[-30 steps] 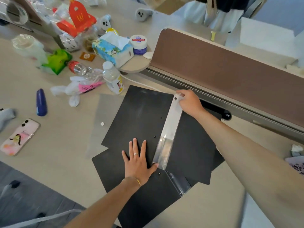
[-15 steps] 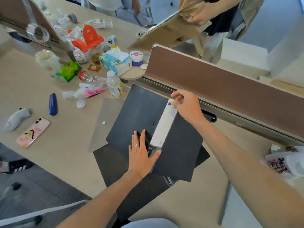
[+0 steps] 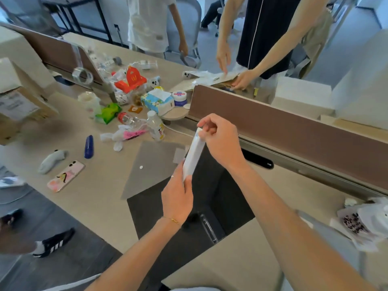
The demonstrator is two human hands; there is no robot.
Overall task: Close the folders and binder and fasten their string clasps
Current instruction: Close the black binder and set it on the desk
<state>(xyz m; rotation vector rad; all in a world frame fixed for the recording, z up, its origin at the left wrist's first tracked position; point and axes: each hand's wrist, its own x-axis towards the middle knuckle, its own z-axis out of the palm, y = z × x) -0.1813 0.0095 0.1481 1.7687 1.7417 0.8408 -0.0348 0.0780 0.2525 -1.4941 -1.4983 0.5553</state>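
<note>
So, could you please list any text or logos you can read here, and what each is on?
"M" arches logo: red carton.
Printed label on the cardboard box: blurred, unreadable.
Round jar lid: too small to read.
Dark script on the white bag: illegible.

Bright, even daylight washes over my bench [image 3: 63, 206], soft and cool, with no hard glare. My left hand [image 3: 178, 198] throws only a faint shadow onto the black folder [image 3: 212, 185]. The wide lens bends the divider [image 3: 294, 131] and stretches my forearms near the bottom edge. Everything looks slightly soft, the corners smeared.
</note>
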